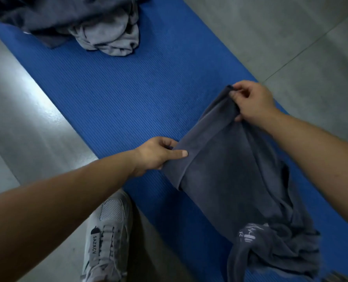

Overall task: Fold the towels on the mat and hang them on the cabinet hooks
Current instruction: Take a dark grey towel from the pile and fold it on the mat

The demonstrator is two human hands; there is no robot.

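1. On the near right part of the blue mat (118, 94), the dark grey towel (230, 180) is lying partly lifted. Its top edge is being held up, while its lower end is bunching on the mat near a white print.
2. The left hand (158, 154) is pinching one corner of that edge, thumb lying on top of the cloth. The right hand (252, 102) is pinching the other corner, fingers curling round the fabric.
3. Key relation: the held edge is running diagonally between the two grips, with the left hand nearer the body and the right hand farther up the mat. The towel's long axis is trailing away from both grips toward the person's lower right. Judgement: the bunched end is needing straightening along that axis before any clean fold.
4. A heap of other towels (77, 19), dark and light grey, is sitting at the mat's far end, well apart.
5. A grey shoe (106, 237) is standing on the floor (291, 27) just beside the mat's edge. No cabinet hooks are showing.
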